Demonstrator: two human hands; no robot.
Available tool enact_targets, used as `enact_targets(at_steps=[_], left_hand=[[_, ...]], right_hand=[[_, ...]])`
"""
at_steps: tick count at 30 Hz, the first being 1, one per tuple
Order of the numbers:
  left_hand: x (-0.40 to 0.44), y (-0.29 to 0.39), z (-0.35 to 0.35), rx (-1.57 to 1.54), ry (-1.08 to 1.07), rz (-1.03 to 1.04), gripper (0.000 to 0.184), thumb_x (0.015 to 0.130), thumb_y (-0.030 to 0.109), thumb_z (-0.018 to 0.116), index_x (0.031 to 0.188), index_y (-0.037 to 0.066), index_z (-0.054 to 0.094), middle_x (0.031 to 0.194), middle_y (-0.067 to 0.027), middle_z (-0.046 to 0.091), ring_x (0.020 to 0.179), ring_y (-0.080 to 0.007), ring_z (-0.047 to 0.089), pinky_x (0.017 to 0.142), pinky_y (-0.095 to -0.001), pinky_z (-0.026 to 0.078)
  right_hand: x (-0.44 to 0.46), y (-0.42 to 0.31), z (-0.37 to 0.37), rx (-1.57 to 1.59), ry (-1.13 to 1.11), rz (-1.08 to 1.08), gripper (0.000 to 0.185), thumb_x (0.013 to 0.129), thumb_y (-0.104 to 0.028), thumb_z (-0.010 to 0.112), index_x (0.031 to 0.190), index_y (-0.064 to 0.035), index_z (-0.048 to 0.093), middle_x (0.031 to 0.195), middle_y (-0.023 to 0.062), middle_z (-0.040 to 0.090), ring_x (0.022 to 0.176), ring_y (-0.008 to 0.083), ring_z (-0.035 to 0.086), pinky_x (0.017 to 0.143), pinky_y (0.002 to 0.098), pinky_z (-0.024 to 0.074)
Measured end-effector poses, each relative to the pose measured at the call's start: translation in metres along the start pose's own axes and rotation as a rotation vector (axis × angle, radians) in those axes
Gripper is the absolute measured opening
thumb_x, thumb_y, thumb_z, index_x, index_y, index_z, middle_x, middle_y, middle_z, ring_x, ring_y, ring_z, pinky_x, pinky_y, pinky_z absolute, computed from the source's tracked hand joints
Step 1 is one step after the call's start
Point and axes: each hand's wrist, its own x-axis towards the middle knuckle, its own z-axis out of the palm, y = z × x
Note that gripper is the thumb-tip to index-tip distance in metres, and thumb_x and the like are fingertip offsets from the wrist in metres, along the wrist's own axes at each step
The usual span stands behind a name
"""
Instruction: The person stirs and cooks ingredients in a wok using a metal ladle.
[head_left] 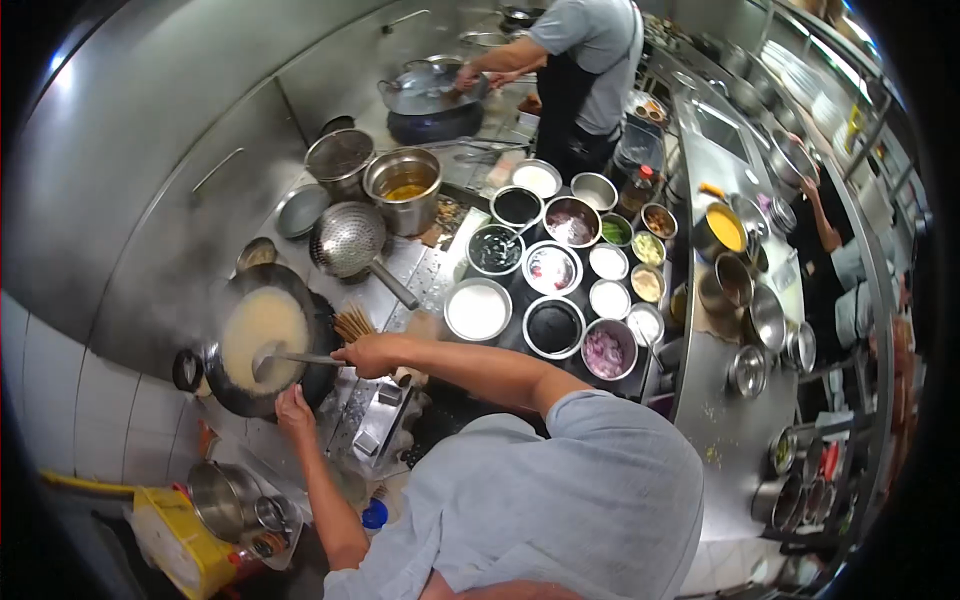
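at left, a wok (244,402) holds pale liquid (262,322); the left hand (295,412) is at its rim, grip impossible to tell; a ladle (305,357) dips into the liquid, its handle clamped in the grip of the right hand (372,355)

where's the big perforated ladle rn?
Head view, left of centre: the perforated ladle sits up and right of the wok, just below the pot of amber liquid.

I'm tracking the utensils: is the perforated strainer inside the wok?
No, the perforated strainer lies outside the wok, beside a metal pot.
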Motion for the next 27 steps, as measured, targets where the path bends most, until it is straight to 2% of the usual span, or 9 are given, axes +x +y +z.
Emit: enact_targets(at_steps=[4, 6, 9, 12, 14, 16, 20, 22, 27], left_hand=[[-0.002, -0.003, 0.008, -0.008, 0.039, -0.037, 0.026, 0.098, 0.02, 0.063, 0.106, -0.002, 0.074, 0.097, -0.018, 0.069, 0.095, -0.0397, 0.064, 0.085, -0.0488, 0.051], [-0.005, -0.013, 0.014, -0.014, -0.039, -0.124, 0.027, 0.098, 0.018, 0.063, 0.111, -0.003, 0.073, 0.105, -0.0197, 0.069, 0.102, -0.0399, 0.064, 0.091, -0.0468, 0.051], [-0.023, -0.004, 0.013, -0.084, 0.149, -0.155, 0.033, 0.098, 0.017, 0.063, 0.123, -0.004, 0.068, 0.127, -0.0226, 0.064, 0.12, -0.0389, 0.059, 0.104, -0.0444, 0.046], [-0.058, 0.013, -0.002, -0.12, 0.138, -0.273, 0.036, 0.098, 0.017, 0.063, 0.128, -0.004, 0.065, 0.134, -0.0223, 0.061, 0.127, -0.037, 0.055, 0.11, -0.0446, 0.042], [-0.088, 0.026, -0.017, -0.154, 0.176, -0.394, 0.032, 0.096, 0.013, 0.063, 0.124, -0.002, 0.068, 0.127, -0.0214, 0.066, 0.123, -0.0369, 0.06, 0.109, -0.044, 0.044], [-0.123, 0.019, -0.026, -0.101, 0.19, -0.42, 0.029, 0.097, 0.013, 0.062, 0.12, -0.002, 0.069, 0.124, -0.0204, 0.067, 0.119, -0.0364, 0.062, 0.105, -0.0433, 0.046], [-0.192, 0.004, -0.035, -0.137, 0.216, -0.619, 0.027, 0.097, 0.015, 0.061, 0.116, -0.002, 0.069, 0.117, -0.0234, 0.068, 0.111, -0.0414, 0.063, 0.099, -0.0456, 0.05], [-0.226, 0.0, -0.038, -0.19, 0.158, -0.744, 0.025, 0.097, 0.015, 0.06, 0.112, -0.003, 0.069, 0.108, -0.023, 0.07, 0.102, -0.0416, 0.066, 0.092, -0.0463, 0.052], [-0.293, 0.014, -0.038, -0.057, 0.204, -0.799, 0.022, 0.097, 0.014, 0.059, 0.108, -0.003, 0.07, 0.101, -0.0211, 0.071, 0.096, -0.0404, 0.067, 0.088, -0.0465, 0.052]], right_hand=[[0.043, -0.001, 0.023, -0.028, 0.058, -0.056, 0.073, 0.081, -0.009, 0.056, 0.153, -0.0119, 0.046, 0.114, 0.0253, 0.071, 0.094, 0.0424, 0.072, 0.085, 0.0503, 0.0557], [0.059, -0.009, 0.032, -0.015, 0.145, -0.024, 0.071, 0.081, -0.006, 0.055, 0.15, -0.0148, 0.05, 0.095, 0.0231, 0.075, 0.085, 0.0372, 0.075, 0.07, 0.047, 0.0608], [0.074, -0.024, 0.032, -0.08, 0.172, 0.002, 0.059, 0.081, -0.012, 0.061, 0.14, -0.0152, 0.059, 0.103, 0.0244, 0.074, 0.099, 0.0413, 0.072, 0.083, 0.052, 0.0584], [0.088, -0.019, 0.036, -0.214, 0.21, 0.02, 0.055, 0.085, -0.014, 0.063, 0.139, -0.014, 0.054, 0.099, 0.0253, 0.073, 0.096, 0.0439, 0.072, 0.08, 0.0557, 0.0578], [0.104, -0.002, 0.043, -0.266, 0.288, -0.011, 0.051, 0.091, -0.012, 0.056, 0.142, -0.0159, 0.051, 0.091, 0.0252, 0.073, 0.084, 0.044, 0.073, 0.073, 0.0558, 0.0581], [0.125, 0.025, 0.053, -0.298, 0.284, 0.031, 0.06, 0.101, -0.017, 0.042, 0.158, -0.033, 0.033, 0.095, 0.0296, 0.071, 0.084, 0.0477, 0.07, 0.076, 0.0586, 0.0544], [0.103, 0.034, 0.04, -0.391, 0.294, 0.044, 0.067, 0.095, -0.013, 0.048, 0.159, -0.028, 0.033, 0.094, 0.0268, 0.072, 0.085, 0.0445, 0.071, 0.075, 0.0549, 0.0557], [0.086, 0.037, 0.034, -0.364, 0.291, 0.081, 0.06, 0.1, -0.023, 0.05, 0.157, -0.03, 0.035, 0.096, 0.0302, 0.071, 0.088, 0.0502, 0.068, 0.079, 0.0589, 0.0532], [0.018, 0.039, 0.023, -0.248, 0.225, 0.074, 0.066, 0.096, -0.016, 0.057, 0.157, -0.0263, 0.035, 0.108, 0.03, 0.069, 0.093, 0.0493, 0.069, 0.082, 0.0584, 0.0528]])
